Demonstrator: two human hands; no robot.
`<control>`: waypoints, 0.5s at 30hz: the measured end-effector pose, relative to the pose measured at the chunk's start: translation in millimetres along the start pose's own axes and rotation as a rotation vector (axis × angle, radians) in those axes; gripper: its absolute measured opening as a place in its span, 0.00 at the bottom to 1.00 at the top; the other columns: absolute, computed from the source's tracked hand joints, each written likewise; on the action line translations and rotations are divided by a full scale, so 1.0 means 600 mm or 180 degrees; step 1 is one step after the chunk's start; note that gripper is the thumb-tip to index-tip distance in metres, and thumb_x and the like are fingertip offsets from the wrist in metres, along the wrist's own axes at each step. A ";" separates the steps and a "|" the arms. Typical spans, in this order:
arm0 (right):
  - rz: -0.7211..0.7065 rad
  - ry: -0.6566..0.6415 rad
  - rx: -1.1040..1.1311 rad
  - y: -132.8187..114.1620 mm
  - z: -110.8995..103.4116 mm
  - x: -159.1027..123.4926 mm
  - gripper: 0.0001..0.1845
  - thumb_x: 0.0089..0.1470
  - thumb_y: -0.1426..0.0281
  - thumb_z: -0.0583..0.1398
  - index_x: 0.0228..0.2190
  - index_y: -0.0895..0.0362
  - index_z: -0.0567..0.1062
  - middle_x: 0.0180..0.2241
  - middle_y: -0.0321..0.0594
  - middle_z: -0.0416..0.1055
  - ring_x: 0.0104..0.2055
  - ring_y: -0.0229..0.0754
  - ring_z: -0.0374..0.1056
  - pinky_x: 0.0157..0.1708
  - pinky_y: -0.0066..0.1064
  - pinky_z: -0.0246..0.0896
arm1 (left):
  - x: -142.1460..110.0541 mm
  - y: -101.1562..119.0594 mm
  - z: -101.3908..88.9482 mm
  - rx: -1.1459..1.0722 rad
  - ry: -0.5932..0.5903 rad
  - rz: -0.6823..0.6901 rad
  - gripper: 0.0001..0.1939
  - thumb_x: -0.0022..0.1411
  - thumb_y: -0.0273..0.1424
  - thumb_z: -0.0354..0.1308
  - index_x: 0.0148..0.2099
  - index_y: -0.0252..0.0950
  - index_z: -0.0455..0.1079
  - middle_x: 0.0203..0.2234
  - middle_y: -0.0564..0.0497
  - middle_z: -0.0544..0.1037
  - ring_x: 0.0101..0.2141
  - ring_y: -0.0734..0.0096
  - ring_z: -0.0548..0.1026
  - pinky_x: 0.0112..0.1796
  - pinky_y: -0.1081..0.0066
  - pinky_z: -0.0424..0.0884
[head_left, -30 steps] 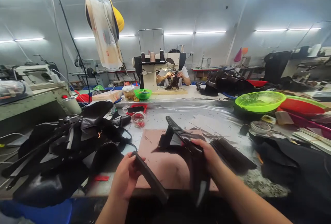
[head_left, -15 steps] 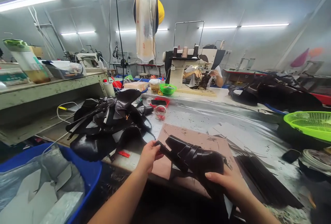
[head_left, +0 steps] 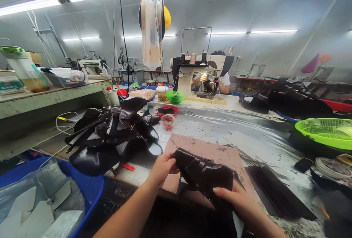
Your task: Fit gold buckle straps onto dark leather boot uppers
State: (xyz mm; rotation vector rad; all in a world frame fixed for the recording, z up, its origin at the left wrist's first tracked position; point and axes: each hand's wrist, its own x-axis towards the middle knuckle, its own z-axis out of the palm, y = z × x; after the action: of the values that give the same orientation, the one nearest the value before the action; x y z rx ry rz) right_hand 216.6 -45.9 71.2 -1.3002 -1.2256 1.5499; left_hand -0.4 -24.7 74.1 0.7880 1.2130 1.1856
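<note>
Between my hands is a glossy black leather shoe upper (head_left: pixel 205 172) with straps crossing it, held just above a pinkish work board (head_left: pixel 198 142). My left hand (head_left: pixel 163 166) pinches its narrow left end between thumb and fingers. At the wider right end, my right hand (head_left: pixel 238 199) grips it with the thumb on top; most of those fingers are hidden beneath. A stack of dark strips (head_left: pixel 277 190) lies right of the board. To the left is a heap of black leather uppers (head_left: pixel 110 135).
A blue tub (head_left: pixel 93 190) with plastic and pale scraps stands at the lower left. A green basket (head_left: pixel 324 135) and a roll of tape (head_left: pixel 332 168) are on the right. Beyond a sewing machine (head_left: pixel 187 80), another person's hands work on dark material. A clear round container (head_left: pixel 167 121) stands behind the board.
My left hand has brought the loose edge it held up against the upper's narrow end, closing the gap between them. My right hand keeps its grip. The camera view has shifted slightly.
</note>
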 end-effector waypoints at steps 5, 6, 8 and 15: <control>-0.0071 -0.0031 -0.0160 0.006 -0.003 0.006 0.20 0.34 0.63 0.62 0.33 0.57 0.75 0.34 0.41 0.76 0.40 0.54 0.69 0.42 0.42 0.63 | 0.004 0.003 0.003 0.0041 -0.0034 0.0022 0.12 0.42 0.36 0.59 0.29 0.32 0.71 0.18 0.52 0.74 0.21 0.74 0.70 0.25 0.74 0.66; -0.0114 -0.0084 -0.0212 0.007 -0.005 0.008 0.20 0.34 0.63 0.62 0.33 0.57 0.75 0.35 0.42 0.75 0.41 0.55 0.68 0.43 0.42 0.62 | 0.006 0.004 0.005 0.0073 -0.0034 0.0036 0.13 0.42 0.37 0.60 0.28 0.31 0.71 0.18 0.52 0.74 0.20 0.75 0.70 0.24 0.75 0.66; -0.0206 -0.0158 -0.0308 0.008 -0.008 0.012 0.22 0.33 0.62 0.62 0.35 0.58 0.75 0.36 0.43 0.75 0.42 0.56 0.68 0.43 0.44 0.62 | 0.010 0.007 0.010 0.0130 -0.0042 0.0060 0.14 0.41 0.37 0.63 0.26 0.31 0.71 0.17 0.51 0.74 0.19 0.76 0.69 0.22 0.77 0.64; -0.0656 -0.0570 -0.0245 0.009 -0.014 0.012 0.36 0.27 0.55 0.67 0.41 0.58 0.73 0.44 0.50 0.72 0.49 0.61 0.62 0.49 0.51 0.55 | 0.024 0.016 0.028 -0.0029 -0.0017 0.0160 0.16 0.37 0.39 0.65 0.25 0.31 0.71 0.18 0.51 0.74 0.19 0.74 0.69 0.21 0.75 0.65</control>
State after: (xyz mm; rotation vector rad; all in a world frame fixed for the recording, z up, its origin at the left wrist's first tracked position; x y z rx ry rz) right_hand 223.4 -38.9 64.0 -1.0621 -1.4952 1.5068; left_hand 12.6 -6.2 82.7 0.8184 1.1888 1.2284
